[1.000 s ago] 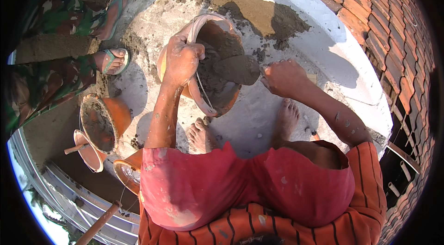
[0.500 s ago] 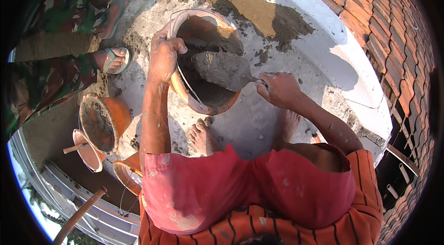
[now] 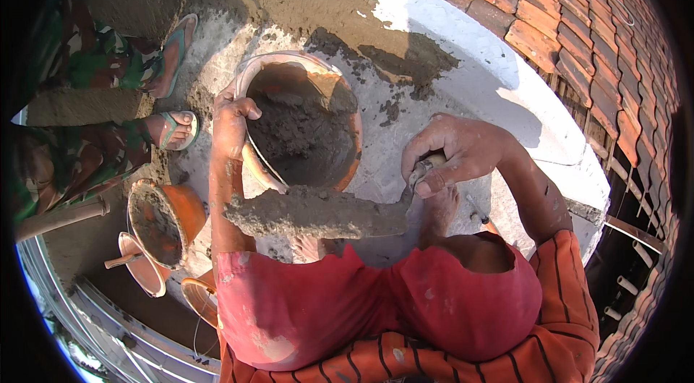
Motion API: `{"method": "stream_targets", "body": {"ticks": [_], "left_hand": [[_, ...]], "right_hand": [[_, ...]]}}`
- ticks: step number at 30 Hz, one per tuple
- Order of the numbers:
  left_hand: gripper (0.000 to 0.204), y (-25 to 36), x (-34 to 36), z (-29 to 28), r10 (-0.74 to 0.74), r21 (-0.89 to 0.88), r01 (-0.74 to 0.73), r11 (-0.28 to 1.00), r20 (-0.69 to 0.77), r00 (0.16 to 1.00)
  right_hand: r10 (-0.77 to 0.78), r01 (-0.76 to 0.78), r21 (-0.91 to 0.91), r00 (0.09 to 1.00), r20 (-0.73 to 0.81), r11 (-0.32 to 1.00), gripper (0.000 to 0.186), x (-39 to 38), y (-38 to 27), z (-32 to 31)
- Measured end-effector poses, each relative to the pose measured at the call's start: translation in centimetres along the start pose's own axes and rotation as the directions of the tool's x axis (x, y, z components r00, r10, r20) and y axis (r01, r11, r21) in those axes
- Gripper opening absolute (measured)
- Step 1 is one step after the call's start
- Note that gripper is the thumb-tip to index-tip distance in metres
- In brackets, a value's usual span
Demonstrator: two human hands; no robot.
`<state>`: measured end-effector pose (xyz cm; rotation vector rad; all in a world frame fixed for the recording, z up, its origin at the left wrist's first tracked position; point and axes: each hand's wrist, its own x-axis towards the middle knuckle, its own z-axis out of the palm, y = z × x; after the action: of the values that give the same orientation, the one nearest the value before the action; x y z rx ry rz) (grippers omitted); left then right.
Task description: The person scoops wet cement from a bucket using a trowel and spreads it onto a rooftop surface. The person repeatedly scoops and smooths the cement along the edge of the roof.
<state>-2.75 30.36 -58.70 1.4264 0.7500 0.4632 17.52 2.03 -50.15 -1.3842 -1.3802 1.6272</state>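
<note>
My left hand [image 3: 233, 121] is closed round the left rim of an orange bucket [image 3: 350, 155], which tilts so that its mouth faces up toward me. Grey-brown wet mortar [image 3: 300, 126] lies inside it. In my right hand [image 3: 459, 155] I grip the handle of a trowel [image 3: 318, 213], fingers wrapped round it. The long blade, coated with mortar along its length, lies level across the space between the bucket and my knees. Its far end reaches my left forearm.
At the left stand a person's legs in camouflage trousers [image 3: 94, 144] and sandals. Below them are another orange bucket [image 3: 184, 209] and smaller containers [image 3: 141, 264]. Spread mortar [image 3: 303, 3] covers the ledge ahead. Roof tiles [image 3: 571, 36] slope away at the right.
The trowel has come out of the bucket toward me, its blade now loaded with mortar. My left hand still grips the bucket rim.
</note>
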Motion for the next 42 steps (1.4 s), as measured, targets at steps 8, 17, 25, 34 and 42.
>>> {"method": "stream_targets", "body": {"ticks": [8,17,25,34,42], "left_hand": [[0.037,-2.2,-1.2,-6.1,0.025,0.087,-0.012,0.996,-0.150,0.988],[0.059,2.4,-1.4,0.6,-0.088,0.133,0.097,0.986,-0.074,0.993],[0.060,2.4,-2.2,1.9,-0.078,0.088,0.081,0.993,-0.041,0.996],[0.054,2.3,-1.5,1.1,-0.065,0.156,0.067,0.985,-0.019,0.998],[0.062,1.7,-1.4,0.7,-0.017,0.136,0.014,0.991,0.018,1.000]], "right_hand": [[0.210,-0.011,0.230,0.460,-0.863,0.973,0.028,-16.2,2.6,3.3],[-0.034,-0.360,-0.385,0.692,-0.721,0.850,0.024,-1.7,9.9,-0.1],[-0.045,-0.448,-0.376,0.593,-0.804,0.811,0.028,4.9,11.6,-3.0],[-0.078,-0.612,-0.376,0.457,-0.886,0.696,0.030,-4.4,9.7,0.5],[-0.322,-0.684,-0.589,0.494,-0.808,0.430,0.027,-8.7,5.1,2.3]]}}
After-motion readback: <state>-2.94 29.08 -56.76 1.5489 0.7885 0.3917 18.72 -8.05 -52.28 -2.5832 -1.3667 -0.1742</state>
